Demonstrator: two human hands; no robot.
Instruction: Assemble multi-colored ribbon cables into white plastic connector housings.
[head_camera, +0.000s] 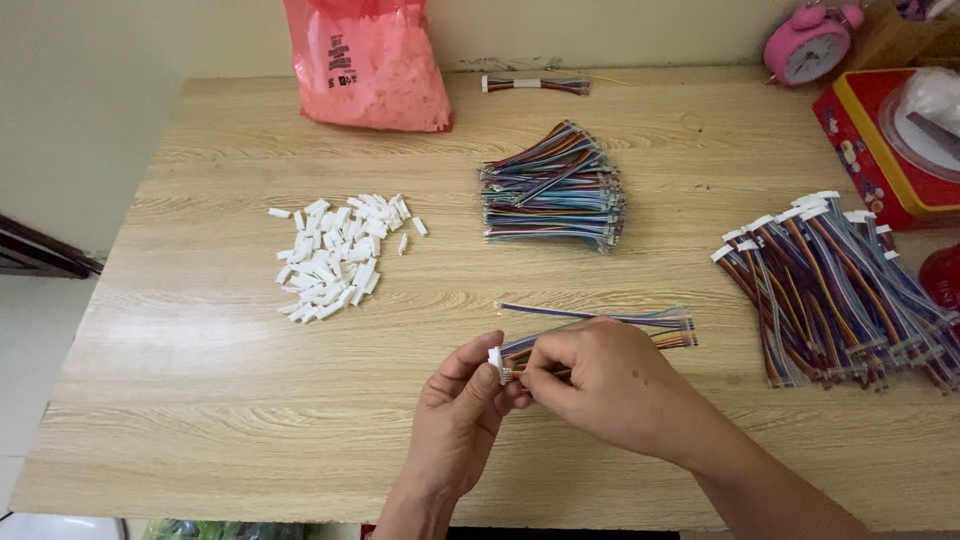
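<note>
1. Far left of your hands, a loose heap of small white plastic connector housings (338, 255) lies on the wooden table (200, 400); a pink plastic bag (368, 62) stands beyond it at the table's far edge.
2. Your left hand (458, 420), at the near edge, pinches a white connector housing (495, 360) between thumb and fingertips.
3. Your right hand (600, 385) meets it from the right, fingers pressed together around the end of a multicoloured wire strip (600, 325), whose tip sits at the housing.
4. Beyond your hands, mid-table, rests a stacked bundle of coloured wire strips (553, 188); a single short strip (535, 85) lies farther back.
5. Right of your hands, a pile of wire strips fitted with white housings (840, 290) fans out.
6. Far right, a red tin (865, 150) and a pink alarm clock (808, 45) occupy the table's corner.
</note>
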